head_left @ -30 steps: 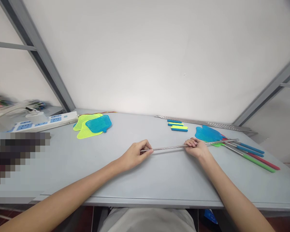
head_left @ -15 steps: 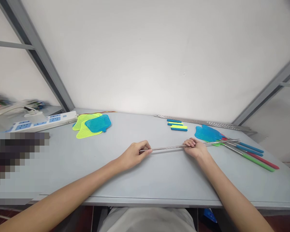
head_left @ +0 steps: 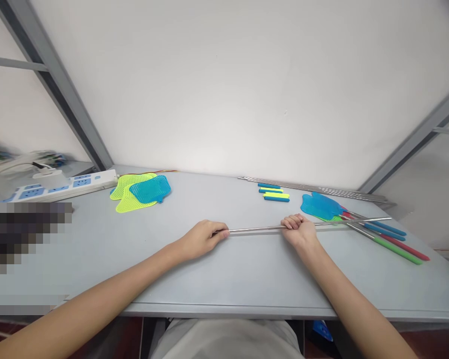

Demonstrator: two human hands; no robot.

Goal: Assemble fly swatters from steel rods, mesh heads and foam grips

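Silver rod (head_left: 254,230) spans the middle of the desk (head_left: 232,284) between two hands, with no mesh head or handle visible on it (its left tip is hidden in the fingers). Toward the rear left corner, a power strip (head_left: 92,183) lies beside yellow mesh heads (head_left: 132,202) and a blue mesh head (head_left: 149,189), none visibly joined to a rod. The left hand (head_left: 202,238) pinches the rod near its left end, thumb and fingers closed on it. Between both hands and the front edge there is ample room to move. Right of centre, blue and yellow sleeves (head_left: 277,199) lie loose near the rear edge, just in front of spare rods (head_left: 318,190) lined along it. The right hand (head_left: 298,230) curls its fingers round the rod, palm up. Near the right edge, overlapping swatters (head_left: 398,250) with blue, red and green handles look complete; the loose parts seem yet to be joined. The silver rod's right end crosses the swatters, so space there is tighter; contact cannot be told.
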